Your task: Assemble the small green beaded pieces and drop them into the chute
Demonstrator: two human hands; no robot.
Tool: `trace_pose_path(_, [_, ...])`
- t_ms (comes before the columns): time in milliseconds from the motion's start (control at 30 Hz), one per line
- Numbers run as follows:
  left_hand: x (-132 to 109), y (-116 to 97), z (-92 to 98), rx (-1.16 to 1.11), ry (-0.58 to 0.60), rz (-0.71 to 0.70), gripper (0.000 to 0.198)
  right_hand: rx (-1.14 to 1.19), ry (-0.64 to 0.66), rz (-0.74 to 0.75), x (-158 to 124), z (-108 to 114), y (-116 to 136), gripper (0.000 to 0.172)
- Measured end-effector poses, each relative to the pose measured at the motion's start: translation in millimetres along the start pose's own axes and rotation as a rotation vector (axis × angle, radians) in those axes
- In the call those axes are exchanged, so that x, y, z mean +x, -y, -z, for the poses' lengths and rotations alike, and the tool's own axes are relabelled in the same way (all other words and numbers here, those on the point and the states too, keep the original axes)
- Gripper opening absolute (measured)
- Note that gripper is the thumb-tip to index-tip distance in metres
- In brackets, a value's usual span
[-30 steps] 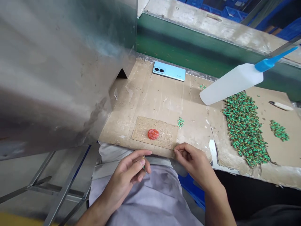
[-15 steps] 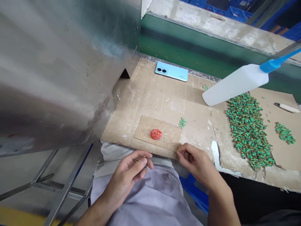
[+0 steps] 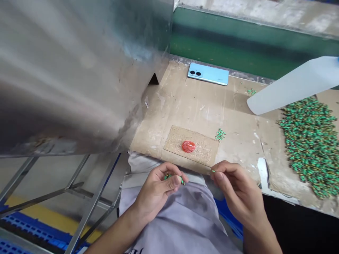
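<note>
a tiny green piece [image 3: 213, 171] is pinched between thumb and forefinger of the right hand [image 3: 235, 187], just off the near edge of the cardboard work surface [image 3: 238, 141]. the left hand [image 3: 156, 190] curls around a few green beads [image 3: 169, 176], its fingers closed over them. open room lies between the hands. farther off sits a cork pad [image 3: 203, 151] bearing a red disc [image 3: 188, 146]. a heap of green parts [image 3: 308, 146] spreads right, below a white plastic bottle [image 3: 293, 88]. a sheet-metal housing [image 3: 66, 77] overhangs left.
</note>
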State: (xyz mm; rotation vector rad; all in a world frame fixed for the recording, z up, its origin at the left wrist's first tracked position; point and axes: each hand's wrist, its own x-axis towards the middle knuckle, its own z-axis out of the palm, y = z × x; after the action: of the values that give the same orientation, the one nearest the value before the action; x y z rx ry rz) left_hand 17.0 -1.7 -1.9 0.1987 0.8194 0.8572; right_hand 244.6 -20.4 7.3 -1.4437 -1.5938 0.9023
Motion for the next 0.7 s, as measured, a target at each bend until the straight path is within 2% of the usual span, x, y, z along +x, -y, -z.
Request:
trace_pose_path(133, [-1, 0, -0.8, -0.043, 0.028, -0.026, 0.032, -0.120, -0.055, 0.035, 4, -5, 1, 0.002])
trace_pose_path(233, [-2, 1, 0.5, -0.026, 0.024, -0.064, 0.035, -0.292, -0.091, 0.050, 8, 7, -7, 0.003])
trace_pose_path(333, [-1, 2, 1.7, -0.004, 0.023, -0.050, 0.031, -0.346, -0.099, 0.058, 7, 20, -15, 0.005])
trace_pose_path(500, [2, 5, 3.0, 0.018, 0.037, -0.032, 0.022, -0.371, -0.031, -0.005, 4, 24, -20, 0.010])
trace_pose_path(700, [-1, 7, 4.2, 0.188, -0.032, -0.049, 0.030, -0.380, 0.036, -0.009, 6, 15, -23, 0.015])
